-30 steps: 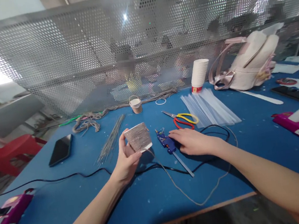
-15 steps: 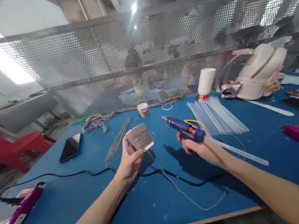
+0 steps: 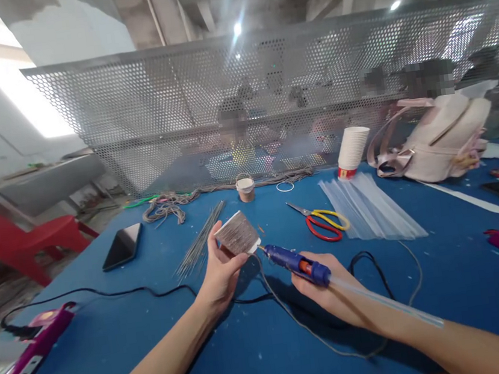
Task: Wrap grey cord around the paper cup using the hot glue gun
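In my left hand is a paper cup wound with grey-brown cord, tilted on its side with a white edge bare at its lower right. A loose length of cord trails from it across the table. My right hand grips a blue glue gun with a clear glue stick sticking out of its back. The gun's nozzle is at the cup's white edge; whether it touches I cannot tell. Scissors with red and yellow handles lie beyond my right hand.
Clear glue sticks or strips, stacked paper cups and a pale backpack are at the right. A small bucket-like cup, thin grey rods, a cord bundle and a phone lie farther left. A black cable crosses the table.
My right hand has brought the glue gun down and left, so its nozzle is now at the cup's edge. The scissors behind it have come into full view. My left hand still holds the cup.
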Demonstrator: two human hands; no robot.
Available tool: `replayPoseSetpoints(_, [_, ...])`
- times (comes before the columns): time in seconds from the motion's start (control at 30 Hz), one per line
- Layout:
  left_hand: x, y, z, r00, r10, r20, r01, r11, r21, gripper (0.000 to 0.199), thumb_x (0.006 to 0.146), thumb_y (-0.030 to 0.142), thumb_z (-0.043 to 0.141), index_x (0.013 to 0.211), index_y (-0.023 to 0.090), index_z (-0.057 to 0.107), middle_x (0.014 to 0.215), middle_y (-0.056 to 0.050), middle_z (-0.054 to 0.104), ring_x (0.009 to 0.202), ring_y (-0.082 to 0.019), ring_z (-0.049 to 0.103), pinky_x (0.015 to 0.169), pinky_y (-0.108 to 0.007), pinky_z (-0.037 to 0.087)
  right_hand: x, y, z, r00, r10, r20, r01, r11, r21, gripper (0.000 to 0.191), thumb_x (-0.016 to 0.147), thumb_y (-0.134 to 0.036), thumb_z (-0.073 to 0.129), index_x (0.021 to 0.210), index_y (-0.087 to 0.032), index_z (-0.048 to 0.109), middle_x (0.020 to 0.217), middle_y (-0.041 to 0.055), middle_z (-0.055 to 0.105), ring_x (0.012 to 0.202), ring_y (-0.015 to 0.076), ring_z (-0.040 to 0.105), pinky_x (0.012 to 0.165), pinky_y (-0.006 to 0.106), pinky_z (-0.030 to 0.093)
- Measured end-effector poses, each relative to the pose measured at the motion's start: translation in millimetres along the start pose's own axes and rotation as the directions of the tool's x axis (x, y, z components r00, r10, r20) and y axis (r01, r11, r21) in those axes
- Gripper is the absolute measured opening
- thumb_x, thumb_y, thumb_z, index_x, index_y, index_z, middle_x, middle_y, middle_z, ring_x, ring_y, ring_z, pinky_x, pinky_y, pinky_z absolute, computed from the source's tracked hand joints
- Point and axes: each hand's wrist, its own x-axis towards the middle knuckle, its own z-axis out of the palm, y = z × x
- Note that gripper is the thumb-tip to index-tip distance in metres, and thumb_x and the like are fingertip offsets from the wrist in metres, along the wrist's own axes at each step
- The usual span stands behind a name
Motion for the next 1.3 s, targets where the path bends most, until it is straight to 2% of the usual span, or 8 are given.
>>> replayPoseSetpoints(0.17, [-1, -1, 0.1, 1.0, 0.029, -0.002, -0.029, 0.999, 0.034, 0.09, 0.054, 0.013, 0.084, 0.13, 0.033, 0.04, 0.116, -0.002, 0.061, 0.109, -0.022, 0.062, 0.1, -0.037, 0.045, 0, 4, 3, 0.998, -0.064, -0.028, 0.063, 0.997, -0.051, 0.019, 0.078, -0.029, 0.05, 0.064, -0.022, 0.039, 0.058, -0.0038, 0.045, 0.053, 0.0102, 0.035, 0.052, 0.023, 0.033])
replayPoseSetpoints(0.37, [-2, -2, -0.8, 0.998, 0.056, 0.024, -0.058, 0.997, 0.057, 0.086, 0.056, 0.014, 0.083, 0.128, 0.034, 0.041, 0.118, -0.002, 0.06, 0.11, -0.024, 0.063, 0.101, -0.042, 0.044, 0, 7, 9, 0.98, -0.196, -0.032, 0.192, 0.976, -0.105, 0.02, 0.076, -0.024, 0.05, 0.063, -0.022, 0.035, 0.056, -0.0049, 0.041, 0.049, 0.0094, 0.034, 0.047, 0.022, 0.029])
replayPoseSetpoints(0.53, [-2, -3, -1.7, 0.997, 0.072, 0.028, -0.074, 0.995, 0.068, 0.085, 0.057, 0.013, 0.083, 0.128, 0.033, 0.041, 0.117, -0.002, 0.06, 0.108, -0.023, 0.063, 0.101, -0.04, 0.045, 1, 12, 9, 0.978, -0.194, -0.071, 0.183, 0.973, -0.142, 0.023, 0.079, -0.023, 0.05, 0.063, -0.022, 0.034, 0.056, -0.0056, 0.04, 0.048, 0.0089, 0.033, 0.048, 0.021, 0.029])
replayPoseSetpoints(0.7, [-3, -4, -1.8, 0.998, 0.063, 0.026, -0.065, 0.996, 0.069, 0.085, 0.057, 0.011, 0.083, 0.128, 0.034, 0.041, 0.118, -0.001, 0.059, 0.108, -0.022, 0.062, 0.101, -0.039, 0.045, -1, 12, 12, 0.965, -0.261, -0.027, 0.253, 0.954, -0.162, 0.02, 0.076, -0.018, 0.051, 0.064, -0.022, 0.035, 0.057, -0.0051, 0.043, 0.049, 0.0091, 0.036, 0.049, 0.022, 0.029])
replayPoseSetpoints(0.93, [-2, -4, -2.1, 0.998, 0.06, 0.029, -0.062, 0.995, 0.077, 0.086, 0.058, 0.012, 0.082, 0.13, 0.034, 0.04, 0.124, -0.003, 0.057, 0.112, -0.023, 0.061, 0.102, -0.04, 0.043, 0, 14, 10, 0.978, -0.198, -0.068, 0.185, 0.97, -0.16, 0.022, 0.077, -0.021, 0.052, 0.063, -0.023, 0.035, 0.055, -0.0045, 0.043, 0.049, 0.0097, 0.036, 0.047, 0.021, 0.029])
replayPoseSetpoints(1.13, [-1, -5, -2.4, 0.997, 0.074, 0.03, -0.076, 0.994, 0.083, 0.085, 0.056, 0.012, 0.083, 0.127, 0.035, 0.042, 0.119, -0.002, 0.058, 0.109, -0.022, 0.062, 0.099, -0.039, 0.045, -1, 6, 10, 0.967, -0.255, -0.011, 0.248, 0.95, -0.191, 0.021, 0.075, -0.02, 0.05, 0.063, -0.023, 0.033, 0.056, -0.0047, 0.043, 0.047, 0.0091, 0.035, 0.048, 0.022, 0.029])
replayPoseSetpoints(1.3, [-2, -3, -1.0, 0.996, 0.083, 0.026, -0.086, 0.992, 0.093, 0.081, 0.057, 0.012, 0.081, 0.126, 0.034, 0.043, 0.117, -0.001, 0.059, 0.108, -0.021, 0.061, 0.096, -0.037, 0.047, 1, 12, 6, 0.977, -0.201, -0.067, 0.187, 0.966, -0.177, 0.024, 0.078, -0.023, 0.051, 0.062, -0.023, 0.033, 0.054, -0.0056, 0.041, 0.047, 0.0086, 0.031, 0.047, 0.022, 0.028])
